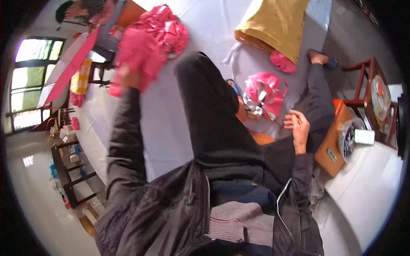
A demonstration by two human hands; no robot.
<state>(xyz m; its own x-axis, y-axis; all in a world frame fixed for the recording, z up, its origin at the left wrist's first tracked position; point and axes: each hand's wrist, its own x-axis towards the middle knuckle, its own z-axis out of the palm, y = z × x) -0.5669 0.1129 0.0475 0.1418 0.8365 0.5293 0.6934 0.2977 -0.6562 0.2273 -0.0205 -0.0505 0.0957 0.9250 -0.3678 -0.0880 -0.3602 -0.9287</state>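
My left hand (129,78) reaches out at the far left, smeared by motion. It grips a pink cloth (144,53), which is blurred too and lies against a crumpled shiny pink heap (168,30). My right hand (300,130) hovers beside my right leg, fingers half bent and apart, with nothing plainly seen in them. Just left of it sits a bunched pink and silver bundle (265,94). A thin dark line runs from that bundle toward my fingertips; what it is I cannot make out. A blue-rimmed handle (233,86) shows by the bundle, partly hidden by my knee.
I sit on a pale sheet (209,30), legs folded out. A mustard cloth (273,27) lies ahead, with a pink piece (282,62) under its edge. At right are an orange-brown box (335,145), a dark wooden stool (363,81) and a white surface (363,179). Another person (96,15) is at upper left.
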